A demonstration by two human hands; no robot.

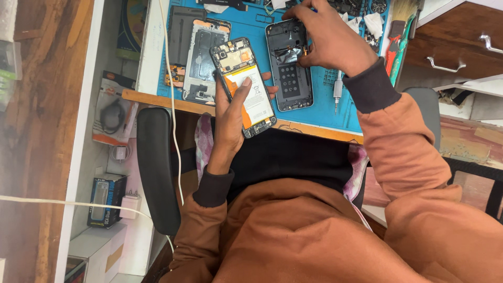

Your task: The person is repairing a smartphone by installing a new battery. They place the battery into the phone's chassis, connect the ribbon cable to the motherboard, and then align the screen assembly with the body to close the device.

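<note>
My left hand (pixel 230 118) holds an opened phone (pixel 244 84) with its back off, showing a white battery and circuit board; my thumb rests on the battery. My right hand (pixel 327 36) reaches over a dark phone back cover (pixel 290 78) lying on the blue work mat (pixel 319 112) and pinches something small at the cover's upper right edge; what it pinches is hidden. Both arms wear rust-orange sleeves with dark cuffs.
Two more phone frames (pixel 201 60) lie at the mat's left. A screwdriver (pixel 337 91), red-handled pliers (pixel 392 50) and a brush (pixel 403 13) sit at the right. A white cable (pixel 173 105) hangs down the left, past a black chair armrest (pixel 156 167). Boxes (pixel 105 202) stand on the shelf.
</note>
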